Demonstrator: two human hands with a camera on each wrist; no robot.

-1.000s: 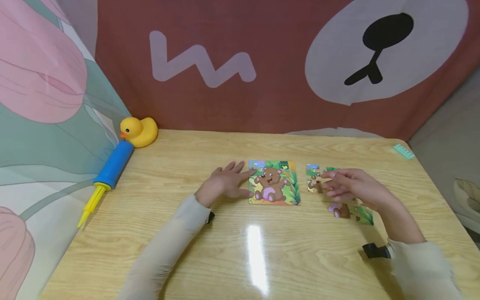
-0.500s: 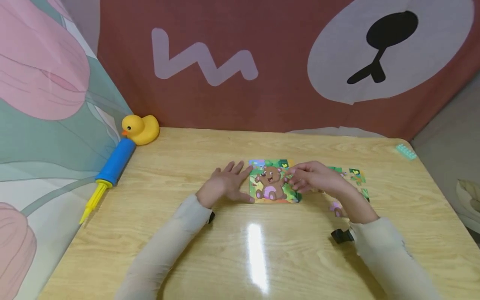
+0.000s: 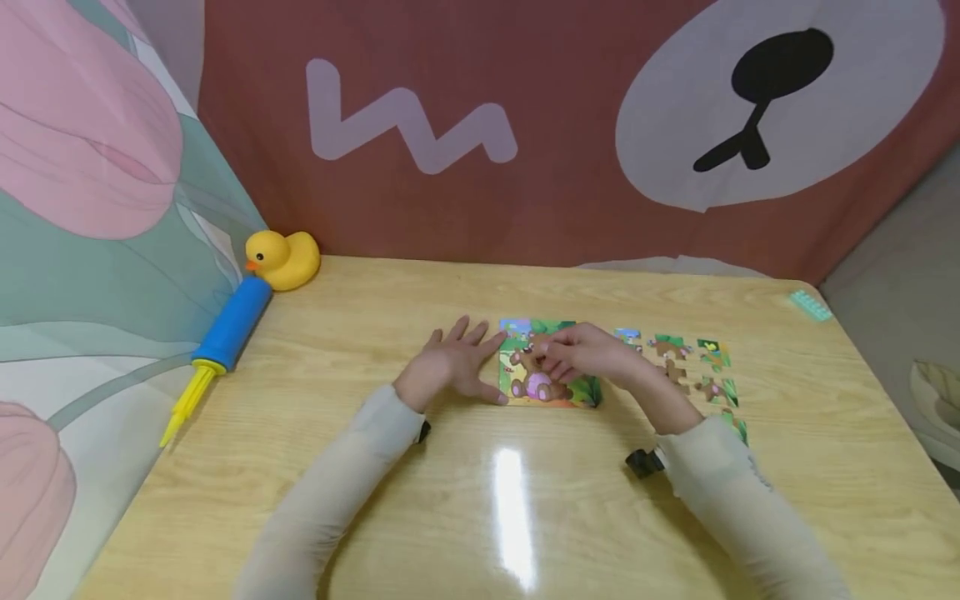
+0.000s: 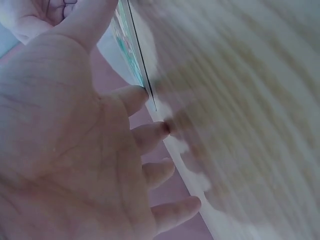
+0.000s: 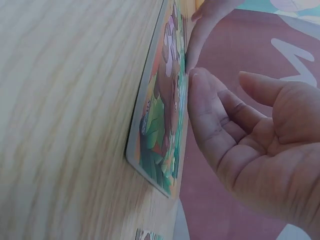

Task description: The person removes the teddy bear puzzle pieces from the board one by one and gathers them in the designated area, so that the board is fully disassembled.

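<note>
A square picture card (image 3: 517, 387) with a brown cartoon bear lies flat on the wooden table. My left hand (image 3: 450, 367) is at its left side, fingers spread, thumb and index finger at the card's edge. Over the card's upper middle is my right hand (image 3: 585, 354), its fingers bent. In the right wrist view, the fingertips of my right hand (image 5: 250, 145) are close to the card's surface, thumb apart and nothing held; whether they touch cannot be told. Several jigsaw pieces (image 3: 670, 347) with parts of the same bear lie to the right, some hidden by my right forearm.
A yellow rubber duck (image 3: 283, 260) sits at the table's back left corner, beside a blue hand pump (image 3: 234, 323) with a yellow end. A mint-green toy brick (image 3: 810, 306) lies at the back right corner. A brown printed cloth (image 3: 420, 217) hangs behind the table.
My right hand has moved left from above the jigsaw pieces to over the bear card, uncovering several pieces. My left hand has stayed at the card's left edge.
</note>
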